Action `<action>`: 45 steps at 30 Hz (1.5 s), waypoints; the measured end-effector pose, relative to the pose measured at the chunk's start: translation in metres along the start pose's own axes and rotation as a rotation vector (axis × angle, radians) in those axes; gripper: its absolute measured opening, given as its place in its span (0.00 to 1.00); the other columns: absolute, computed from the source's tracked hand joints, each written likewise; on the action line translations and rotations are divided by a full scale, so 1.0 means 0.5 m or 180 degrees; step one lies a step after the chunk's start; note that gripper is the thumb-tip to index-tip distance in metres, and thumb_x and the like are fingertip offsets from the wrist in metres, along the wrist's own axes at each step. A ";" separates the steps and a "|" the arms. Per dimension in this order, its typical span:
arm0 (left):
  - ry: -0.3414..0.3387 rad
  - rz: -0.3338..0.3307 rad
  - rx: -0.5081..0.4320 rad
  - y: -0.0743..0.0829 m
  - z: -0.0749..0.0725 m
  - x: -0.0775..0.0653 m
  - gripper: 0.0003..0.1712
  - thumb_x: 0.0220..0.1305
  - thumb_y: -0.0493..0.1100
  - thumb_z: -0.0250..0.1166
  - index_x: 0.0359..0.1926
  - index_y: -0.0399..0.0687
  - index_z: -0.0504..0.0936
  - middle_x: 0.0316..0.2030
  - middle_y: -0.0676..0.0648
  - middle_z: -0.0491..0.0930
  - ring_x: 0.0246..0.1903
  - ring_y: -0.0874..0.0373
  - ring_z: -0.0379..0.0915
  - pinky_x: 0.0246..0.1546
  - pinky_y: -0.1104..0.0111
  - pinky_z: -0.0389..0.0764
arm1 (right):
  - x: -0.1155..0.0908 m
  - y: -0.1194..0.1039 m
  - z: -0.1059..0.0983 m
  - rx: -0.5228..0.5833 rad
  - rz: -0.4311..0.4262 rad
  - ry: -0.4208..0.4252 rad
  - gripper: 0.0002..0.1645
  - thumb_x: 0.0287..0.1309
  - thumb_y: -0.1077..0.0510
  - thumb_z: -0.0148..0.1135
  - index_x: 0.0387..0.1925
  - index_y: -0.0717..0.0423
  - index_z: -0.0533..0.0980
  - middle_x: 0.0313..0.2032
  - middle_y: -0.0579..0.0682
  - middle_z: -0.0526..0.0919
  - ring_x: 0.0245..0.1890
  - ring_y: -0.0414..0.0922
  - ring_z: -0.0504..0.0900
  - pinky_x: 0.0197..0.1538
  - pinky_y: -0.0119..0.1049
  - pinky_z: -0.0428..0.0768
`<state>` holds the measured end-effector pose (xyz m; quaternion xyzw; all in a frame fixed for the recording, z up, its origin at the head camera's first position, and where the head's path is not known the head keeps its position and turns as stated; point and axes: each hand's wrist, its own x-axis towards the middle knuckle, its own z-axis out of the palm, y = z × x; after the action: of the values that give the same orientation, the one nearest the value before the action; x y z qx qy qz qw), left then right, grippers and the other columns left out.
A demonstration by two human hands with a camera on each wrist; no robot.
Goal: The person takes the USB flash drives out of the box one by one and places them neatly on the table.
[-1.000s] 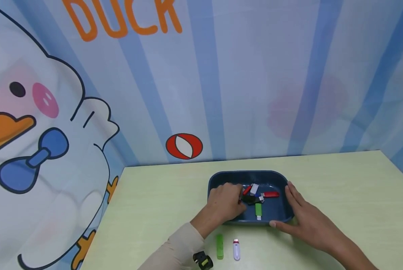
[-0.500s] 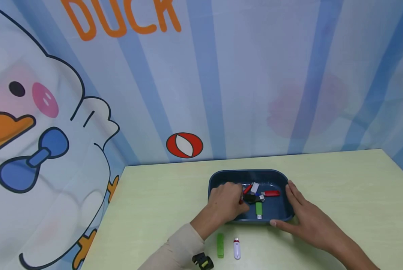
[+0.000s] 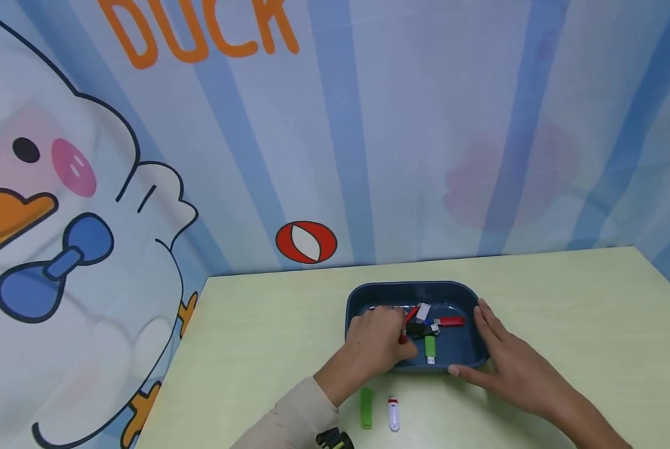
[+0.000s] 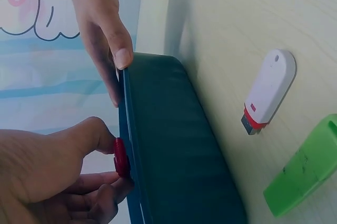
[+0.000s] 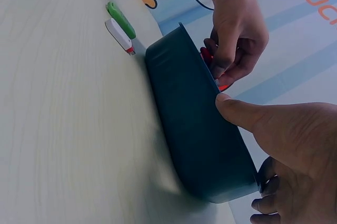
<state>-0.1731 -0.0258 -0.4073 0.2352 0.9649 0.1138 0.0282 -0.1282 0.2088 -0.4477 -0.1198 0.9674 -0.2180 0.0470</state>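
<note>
My left hand (image 3: 377, 340) reaches over the near left side of a dark blue tray (image 3: 464, 287). Between its thumb and fingers it pinches a red USB stick (image 4: 121, 158), seen edge-on in the left wrist view and mostly hidden by the hand in the head view. My right hand (image 3: 517, 374) holds the tray's near right corner, thumb (image 5: 237, 109) on the long near rim and fingers along the short side. Several USB sticks lie in the tray, among them a green one (image 3: 430, 346), a red one (image 3: 450, 321) and a white one (image 3: 423, 312).
On the pale table (image 3: 267, 337), in front of the tray, a green USB stick (image 3: 365, 408) and a white one with a red band (image 3: 393, 415) lie side by side. A printed duck curtain (image 3: 413, 125) hangs behind the table's back edge.
My left hand has shifted slightly within the tray, its thumb a little to the right, and red shows under its fingers. The right hand and the tray stay in place.
</note>
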 end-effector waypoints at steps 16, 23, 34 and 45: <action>-0.0136 -0.0064 -0.0051 0.018 -0.016 -0.021 0.18 0.52 0.55 0.69 0.20 0.53 0.71 0.17 0.55 0.68 0.17 0.65 0.64 0.09 0.73 0.64 | -0.003 0.001 0.001 0.0014 -0.0028 0.0021 0.70 0.46 0.18 0.49 0.73 0.61 0.40 0.74 0.54 0.34 0.64 0.63 0.57 0.55 0.59 0.69; -0.0074 0.0007 0.0012 0.026 -0.020 -0.030 0.19 0.53 0.57 0.68 0.20 0.52 0.71 0.17 0.54 0.67 0.15 0.65 0.63 0.08 0.75 0.63 | -0.003 0.000 0.003 0.0019 -0.0017 0.0009 0.70 0.46 0.19 0.50 0.73 0.60 0.40 0.73 0.54 0.33 0.65 0.63 0.56 0.55 0.59 0.69; -0.0151 -0.0016 -0.0062 0.036 -0.029 -0.045 0.19 0.52 0.59 0.69 0.23 0.53 0.73 0.18 0.56 0.68 0.16 0.66 0.64 0.10 0.75 0.65 | -0.001 0.000 0.001 -0.0012 -0.0022 0.0035 0.70 0.45 0.18 0.49 0.73 0.61 0.40 0.73 0.55 0.33 0.64 0.64 0.57 0.54 0.59 0.70; -0.0304 -0.0036 -0.0196 0.046 -0.033 -0.070 0.17 0.51 0.57 0.70 0.26 0.53 0.74 0.19 0.57 0.69 0.16 0.67 0.64 0.11 0.76 0.66 | 0.000 0.000 0.003 -0.0017 0.0054 -0.0002 0.70 0.45 0.18 0.49 0.73 0.60 0.39 0.74 0.55 0.34 0.64 0.64 0.56 0.55 0.60 0.69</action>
<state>-0.1338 -0.0255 -0.3860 0.2339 0.9598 0.1319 0.0820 -0.1281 0.2080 -0.4489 -0.1119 0.9690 -0.2150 0.0488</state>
